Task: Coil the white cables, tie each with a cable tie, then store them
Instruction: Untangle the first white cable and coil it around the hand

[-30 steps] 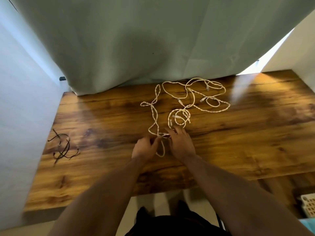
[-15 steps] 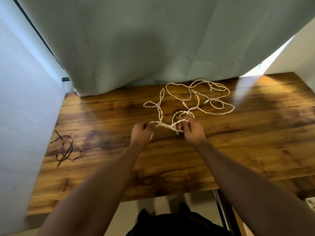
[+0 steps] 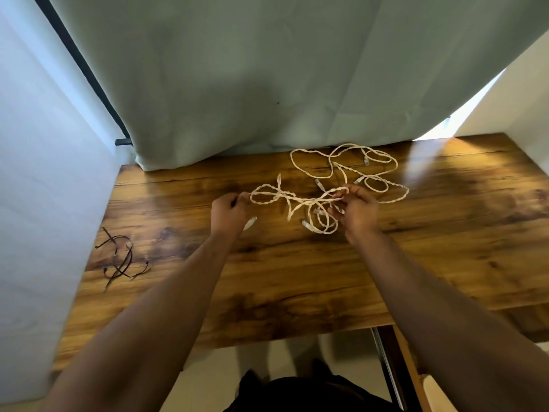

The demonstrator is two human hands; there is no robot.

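Tangled white cables (image 3: 344, 165) lie in loose loops on the far middle of the wooden table (image 3: 297, 278). A twisted stretch of white cable (image 3: 300, 200) runs lifted between my two hands. My left hand (image 3: 228, 212) grips one end of it, and a white plug sticks out below the fist. My right hand (image 3: 356, 209) pinches a bend of the cable, with a small coil hanging under its fingers. Several dark cable ties (image 3: 120, 260) lie in a loose heap near the table's left edge.
A pale green cloth (image 3: 237, 84) hangs down over the table's back edge. A white wall stands close on the left. At the lower right, below the table, is a metal frame (image 3: 389, 373).
Both hands have risen from the table and moved apart, the left leftward and the right rightward, drawing the twisted cable out between them. The view has tilted up a little.
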